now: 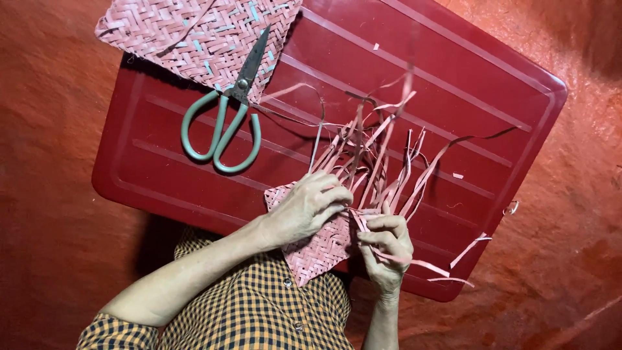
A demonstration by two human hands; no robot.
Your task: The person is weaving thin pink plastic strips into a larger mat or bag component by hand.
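Observation:
A small pink woven piece (321, 249) lies at the near edge of a dark red plastic lid (414, 97), with many loose pink strips (382, 155) fanning up from it. My left hand (308, 207) presses down on the woven piece and pinches strips at its upper edge. My right hand (387, 249) is closed on a pink strip beside the weave, folding it across. My sleeves are orange and black check.
Green-handled scissors (227, 123) lie on the lid at upper left, their blades resting on a larger pink woven mat (188, 32). Short strip offcuts (470, 249) lie near the lid's right edge. A reddish floor (52, 194) surrounds the lid.

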